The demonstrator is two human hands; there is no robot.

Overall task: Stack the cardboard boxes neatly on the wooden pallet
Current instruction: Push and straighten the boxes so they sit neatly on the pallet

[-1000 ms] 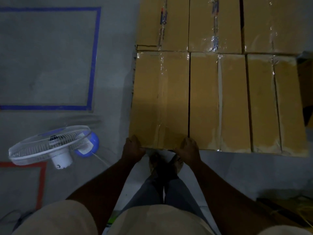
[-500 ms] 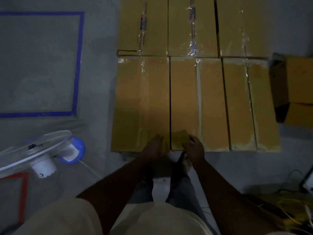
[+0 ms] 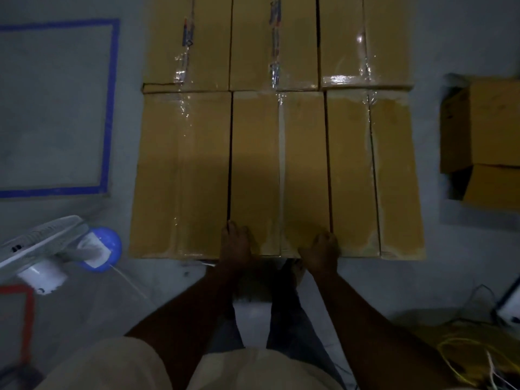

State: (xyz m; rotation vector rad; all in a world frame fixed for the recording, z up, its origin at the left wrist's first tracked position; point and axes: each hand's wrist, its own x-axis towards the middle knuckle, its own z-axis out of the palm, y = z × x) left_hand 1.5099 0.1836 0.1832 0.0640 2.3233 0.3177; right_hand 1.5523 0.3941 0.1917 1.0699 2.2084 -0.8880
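Resting both hands on the near edge of the middle box: left hand fingers lying flat, right hand fingers curling loosely, gripping nothing.

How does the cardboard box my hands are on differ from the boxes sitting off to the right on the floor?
The middle front box lies flat in a tight row of boxes, edges aligned with its neighbours; the boxes at right stand apart and sit askew. The left hand and right hand rest on the middle front box's near edge; nothing touches the boxes at right. Clear tape runs along its top; none is discernible on those. All are brown cardboard.
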